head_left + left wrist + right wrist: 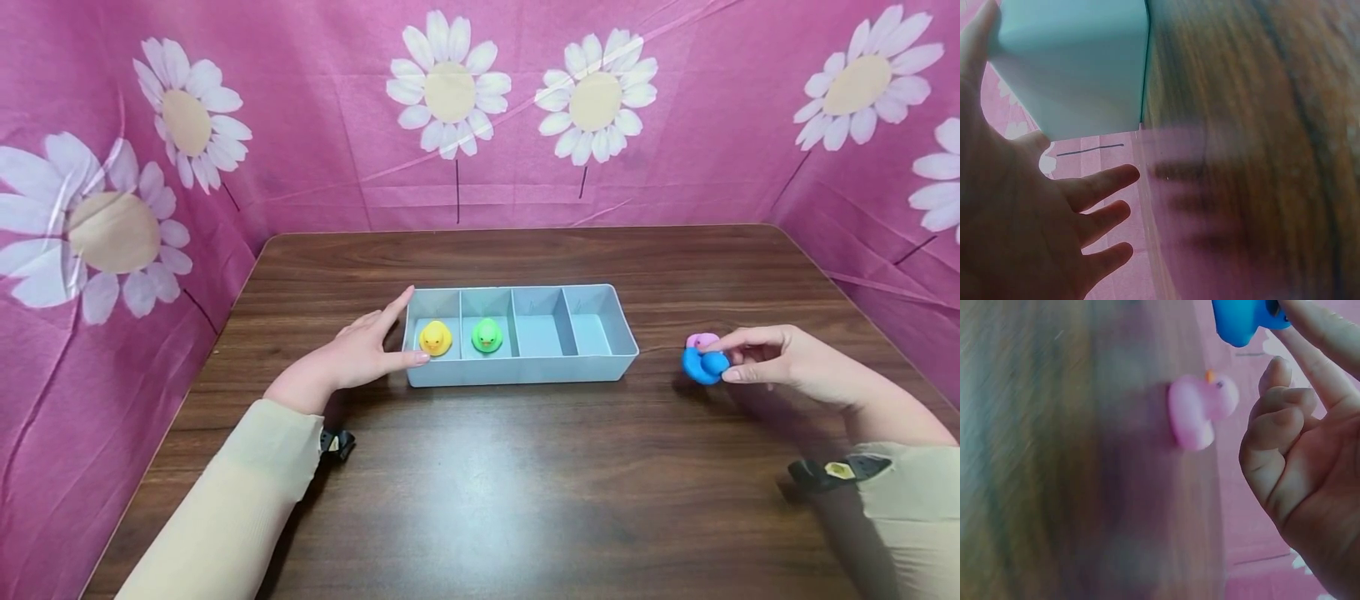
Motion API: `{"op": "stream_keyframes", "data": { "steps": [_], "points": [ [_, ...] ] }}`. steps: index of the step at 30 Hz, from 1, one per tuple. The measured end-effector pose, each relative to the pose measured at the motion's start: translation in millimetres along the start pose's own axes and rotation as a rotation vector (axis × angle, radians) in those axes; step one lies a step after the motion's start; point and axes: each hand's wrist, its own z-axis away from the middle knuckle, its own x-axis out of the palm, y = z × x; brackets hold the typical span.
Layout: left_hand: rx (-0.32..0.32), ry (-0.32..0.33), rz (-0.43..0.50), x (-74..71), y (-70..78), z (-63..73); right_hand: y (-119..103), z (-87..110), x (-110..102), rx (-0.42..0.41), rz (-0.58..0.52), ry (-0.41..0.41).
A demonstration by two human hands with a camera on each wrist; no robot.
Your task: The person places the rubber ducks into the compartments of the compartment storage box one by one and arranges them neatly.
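Note:
My left hand (360,354) lies at the left end of a pale blue tray (517,371) with several compartments. Its thumb rests on the front rim and its index finger reaches the back corner; the other fingers stay extended in the left wrist view. A yellow rubber duck (435,338) sits in the leftmost compartment, a green rubber duck (487,336) in the one beside it. Right of the tray, my right hand (780,362) pinches a blue rubber duck (701,367) between thumb and fingers, raised over the table. Partly hidden behind it, a pink rubber duck (1192,412) stands on the table.
The brown wood-grain table (480,492) carries the tray near its middle. A pink cloth (322,100) printed with white daisies hangs behind it and along both sides.

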Motion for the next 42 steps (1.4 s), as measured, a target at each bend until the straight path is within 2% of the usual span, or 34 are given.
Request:
{"op": "stream_keyframes", "data": {
  "steps": [11, 16, 20, 26, 29, 36, 42],
  "points": [
    [-0.007, -0.003, 0.005, 0.1, -1.1, -0.5, -20.7, -17.9, 2.5, -0.022, 0.052, -0.015],
    [-0.01, 0.0, 0.006, 1.2, -2.3, -1.2, -28.5, -27.3, 2.7, -0.035, 0.035, -0.019],
    [-0.014, 0.001, 0.007, 1.8, -2.7, -1.7, -34.4, -37.4, 6.0, -0.056, -0.025, -0.04],
    [-0.029, -0.005, 0.018, 1.5, -1.4, -1.7, -44.9, -57.7, 17.7, -0.159, -0.23, -0.12],
    [-0.022, -0.006, 0.015, 1.1, -1.6, -1.2, -54.4, -68.6, 27.8, -0.143, -0.261, -0.129],
    [-0.01, -0.004, 0.013, -0.5, -0.3, 0.3, -72.9, -94.0, 50.3, -0.107, -0.133, -0.041],
    [-0.008, -0.001, 0.007, -0.6, 0.4, 0.1, -81.0, -111.4, 67.9, -0.06, -0.125, -0.003]
  ]
}}
